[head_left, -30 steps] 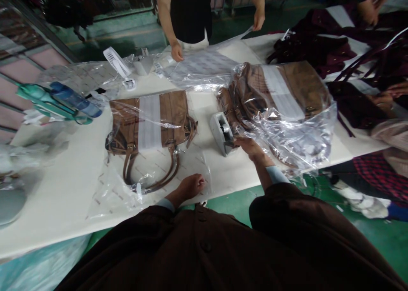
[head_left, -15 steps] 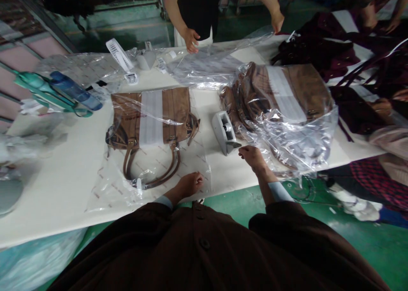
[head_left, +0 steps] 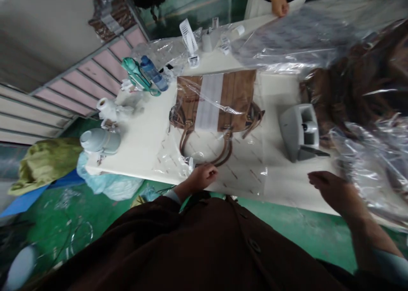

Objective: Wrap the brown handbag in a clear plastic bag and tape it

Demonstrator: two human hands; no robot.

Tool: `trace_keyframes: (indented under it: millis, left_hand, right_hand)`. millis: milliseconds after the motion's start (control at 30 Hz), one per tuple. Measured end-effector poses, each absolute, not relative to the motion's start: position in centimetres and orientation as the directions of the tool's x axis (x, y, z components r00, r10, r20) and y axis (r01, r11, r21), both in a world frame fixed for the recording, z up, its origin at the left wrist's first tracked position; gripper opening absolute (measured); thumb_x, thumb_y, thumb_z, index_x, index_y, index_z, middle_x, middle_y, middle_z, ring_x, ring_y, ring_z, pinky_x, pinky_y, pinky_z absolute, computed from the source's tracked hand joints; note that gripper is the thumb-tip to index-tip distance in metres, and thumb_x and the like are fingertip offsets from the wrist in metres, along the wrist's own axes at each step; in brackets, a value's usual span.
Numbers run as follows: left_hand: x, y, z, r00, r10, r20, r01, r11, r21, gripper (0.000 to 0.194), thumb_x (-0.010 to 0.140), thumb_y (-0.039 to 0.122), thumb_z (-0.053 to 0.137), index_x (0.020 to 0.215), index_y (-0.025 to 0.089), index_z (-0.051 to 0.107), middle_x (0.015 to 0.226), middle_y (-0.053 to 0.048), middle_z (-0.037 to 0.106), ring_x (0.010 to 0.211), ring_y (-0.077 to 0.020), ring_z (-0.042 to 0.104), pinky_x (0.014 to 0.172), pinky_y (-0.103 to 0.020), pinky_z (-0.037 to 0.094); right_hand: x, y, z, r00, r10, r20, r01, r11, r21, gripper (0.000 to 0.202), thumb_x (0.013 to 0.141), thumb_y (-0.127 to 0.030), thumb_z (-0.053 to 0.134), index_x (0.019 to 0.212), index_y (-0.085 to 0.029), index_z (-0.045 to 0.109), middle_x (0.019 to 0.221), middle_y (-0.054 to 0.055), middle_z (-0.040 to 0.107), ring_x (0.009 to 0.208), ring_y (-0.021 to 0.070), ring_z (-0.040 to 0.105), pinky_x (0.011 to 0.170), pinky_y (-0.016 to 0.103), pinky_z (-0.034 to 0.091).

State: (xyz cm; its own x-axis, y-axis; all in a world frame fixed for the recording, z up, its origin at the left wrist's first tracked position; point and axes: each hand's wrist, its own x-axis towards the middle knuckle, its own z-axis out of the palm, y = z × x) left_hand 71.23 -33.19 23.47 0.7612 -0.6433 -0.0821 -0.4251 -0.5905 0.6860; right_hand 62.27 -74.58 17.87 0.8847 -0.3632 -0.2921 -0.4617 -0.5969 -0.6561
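Note:
A brown handbag (head_left: 240,91) with a white band (head_left: 208,101) lies in a clear plastic bag (head_left: 245,172), its handles toward me. My left hand (head_left: 205,175) rests by the handles at the plastic's near edge, fingers curled; whether it grips anything is hidden. Right of the plastic bag stands a grey tape dispenser (head_left: 291,131). Just in front of it is my right hand (head_left: 325,186), fingers bent together, anything between them too small to make out. Several wrapped brown bags (head_left: 376,78) are piled at the right.
Across the table (head_left: 143,142), a person's hand (head_left: 279,4) is at plastic sheeting (head_left: 296,40). A blue bottle (head_left: 154,73), a green item (head_left: 135,72), a label stand (head_left: 188,38) and a grey bottle (head_left: 100,141) are at the left.
The view has turned left, so the table's things appear further right. My left hand is now closer to the bag's handles. The person across stands further right in view, with one hand visible.

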Motion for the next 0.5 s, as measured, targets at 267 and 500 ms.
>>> trace_keyframes:
  millis: [267,500]
  left_hand:
    - [75.5,-19.8,23.8,0.917,-0.372,0.146,-0.379,-0.696,0.61,0.009,0.086,0.021,0.053,0.087,0.018,0.061,0.085,-0.004,0.063,0.08,-0.0148,0.059,0.076,-0.028,0.049]
    - [78.7,-16.5,23.4,0.703,-0.7,0.122,-0.653,-0.569,0.499,0.014,0.087,0.019,0.053,0.097,0.019,0.062,0.098,-0.006,0.065,0.096,-0.0193,0.056,0.087,-0.037,0.045]
  right_hand:
    - [63.2,-56.5,19.8,0.847,-0.232,-0.478,-0.531,-0.321,-0.784,0.037,0.065,-0.05,0.054,0.084,-0.019,0.062,0.07,0.005,0.066,0.071,0.0215,0.062,0.071,0.035,0.047]
    - [64.5,-43.0,18.8,0.872,-0.144,-0.469,-0.489,-0.185,-0.852,0.032,0.073,-0.046,0.054,0.083,-0.017,0.063,0.066,0.001,0.061,0.065,0.0151,0.054,0.065,0.028,0.044]
